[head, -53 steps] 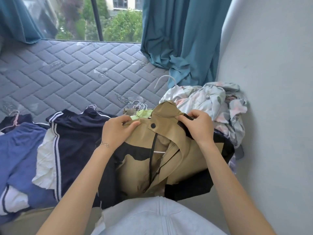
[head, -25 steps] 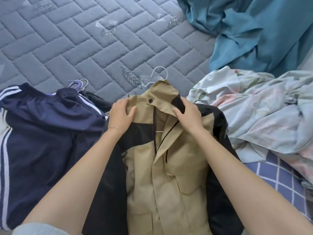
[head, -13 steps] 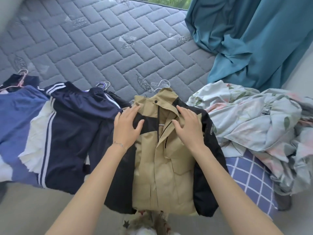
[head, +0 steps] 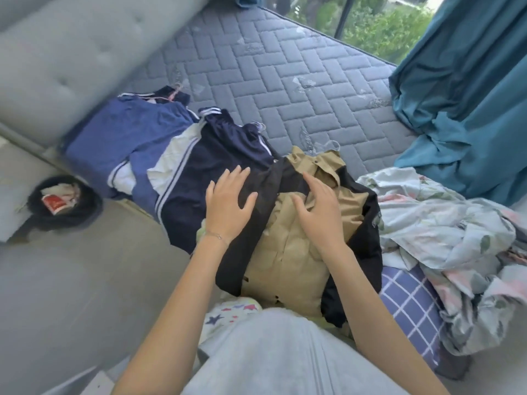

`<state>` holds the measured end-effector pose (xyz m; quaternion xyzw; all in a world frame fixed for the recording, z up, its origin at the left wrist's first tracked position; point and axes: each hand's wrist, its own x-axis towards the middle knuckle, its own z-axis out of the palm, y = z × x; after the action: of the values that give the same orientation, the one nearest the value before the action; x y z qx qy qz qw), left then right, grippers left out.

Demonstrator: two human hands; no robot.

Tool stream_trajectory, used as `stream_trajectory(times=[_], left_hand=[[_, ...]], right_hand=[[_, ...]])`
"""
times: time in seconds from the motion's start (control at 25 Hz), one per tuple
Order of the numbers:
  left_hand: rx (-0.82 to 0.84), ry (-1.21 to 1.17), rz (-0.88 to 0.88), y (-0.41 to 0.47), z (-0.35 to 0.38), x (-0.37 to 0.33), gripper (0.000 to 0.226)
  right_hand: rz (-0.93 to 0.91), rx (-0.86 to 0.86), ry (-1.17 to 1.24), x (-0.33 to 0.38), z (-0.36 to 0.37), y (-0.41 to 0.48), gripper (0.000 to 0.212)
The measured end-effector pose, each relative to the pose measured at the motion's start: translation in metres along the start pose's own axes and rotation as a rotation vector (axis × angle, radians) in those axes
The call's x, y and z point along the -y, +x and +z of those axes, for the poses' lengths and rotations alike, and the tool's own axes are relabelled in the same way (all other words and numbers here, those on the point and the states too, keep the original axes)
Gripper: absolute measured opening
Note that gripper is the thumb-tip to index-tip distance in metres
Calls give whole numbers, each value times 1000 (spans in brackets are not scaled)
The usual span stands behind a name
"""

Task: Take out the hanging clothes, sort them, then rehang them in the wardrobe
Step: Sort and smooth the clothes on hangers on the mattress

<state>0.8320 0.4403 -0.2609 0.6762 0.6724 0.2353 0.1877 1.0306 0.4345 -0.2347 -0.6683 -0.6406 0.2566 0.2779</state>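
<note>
Tan-and-black jacket [head: 288,252] on the mattress [head: 285,81] beneath left hand [head: 228,203] and right hand [head: 319,215], fingers [head: 313,183] straight, empty.

Daylit bedroom with bare mattress [head: 285,81].
Tufted grey headboard [head: 71,52] borders it; teal curtain [head: 470,81] hangs beside a window [head: 370,32] showing green foliage.

Honestly nothing readable here; the red packet [head: 54,204] in the black bin [head: 90,208] has a pale mark on it, too blurry to make out; same goes for the small patch [head: 376,220] on the jacket [head: 293,252] sleeve.
</note>
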Motion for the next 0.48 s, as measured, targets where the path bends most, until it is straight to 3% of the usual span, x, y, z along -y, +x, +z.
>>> stream_trajectory(times=[0.24,0.48], left_hand=[[-155,-47,-130,-46,-75,53,53],[-393,-65,-270,-79,-152,152,53]], right_hand=[[-229,151,-11,86,31,-8,55],[-354,285,-22,184,101,-8,56]])
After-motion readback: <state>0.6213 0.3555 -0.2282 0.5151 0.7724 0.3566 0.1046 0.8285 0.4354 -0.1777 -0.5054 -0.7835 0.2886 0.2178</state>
